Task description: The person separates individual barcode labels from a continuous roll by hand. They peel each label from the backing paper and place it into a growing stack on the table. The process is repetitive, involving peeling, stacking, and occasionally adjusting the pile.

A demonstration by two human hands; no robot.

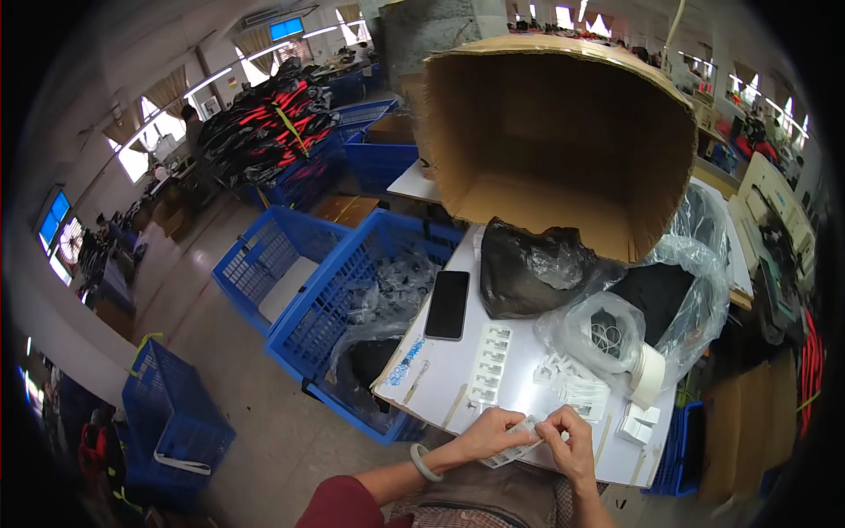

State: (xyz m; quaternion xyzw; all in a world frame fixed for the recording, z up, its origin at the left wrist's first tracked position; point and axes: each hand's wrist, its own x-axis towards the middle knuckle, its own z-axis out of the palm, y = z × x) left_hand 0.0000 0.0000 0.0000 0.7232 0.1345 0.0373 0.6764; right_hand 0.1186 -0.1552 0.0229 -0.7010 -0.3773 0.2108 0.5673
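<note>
At the table's front edge my left hand (491,435) is closed on a strip of printed white labels (508,455). The thumb and fingers of my right hand (570,442) pinch together at the strip's right end; whatever small piece lies between them is hidden. Another label strip (490,365) lies flat just beyond my left hand, with a dark phone (447,305) further back. Loose white tags (576,390) are spread beyond my right hand. Small white stacks (638,423) stand to its right, and a cream-coloured roll (649,368) is behind them.
A large open cardboard box (563,141) rises at the table's back. Before it lie a black plastic bag (532,273) and a clear bag (607,333) with thin loops inside. Blue crates (352,290) press against the table's left side. Another blue crate (172,422) stands on the floor.
</note>
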